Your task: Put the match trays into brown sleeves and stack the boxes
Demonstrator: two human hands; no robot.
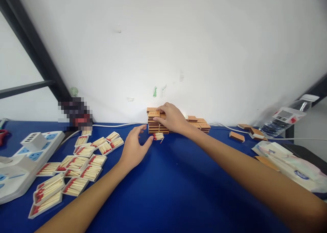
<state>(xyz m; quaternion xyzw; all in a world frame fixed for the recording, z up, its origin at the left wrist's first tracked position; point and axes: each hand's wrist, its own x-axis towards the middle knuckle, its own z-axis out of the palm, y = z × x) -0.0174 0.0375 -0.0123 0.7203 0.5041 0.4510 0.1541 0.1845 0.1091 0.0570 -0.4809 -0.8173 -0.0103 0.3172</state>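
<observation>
Against the white wall stands a stack of orange-brown matchboxes (153, 127), several layers high. My right hand (172, 119) reaches over its top, fingers behind and thumb in front, closed on a matchbox (154, 114) there. My left hand (134, 144) is just left of the stack, thumb and fingers apart, holding nothing. By its thumb tip lies a small heap of loose red-tipped matches (158, 136) on the blue table (173, 185). Part of the stack is hidden behind my right hand. Lower matchboxes (201, 125) continue to the right.
Several white trays full of matches (78, 163) spread across the left. A white power strip (38, 158) lies beyond them. At right are loose matchboxes (237, 136), a tilted plastic bottle (286, 117) and a tissue pack (291, 165). A white cable (117, 125) runs along the wall.
</observation>
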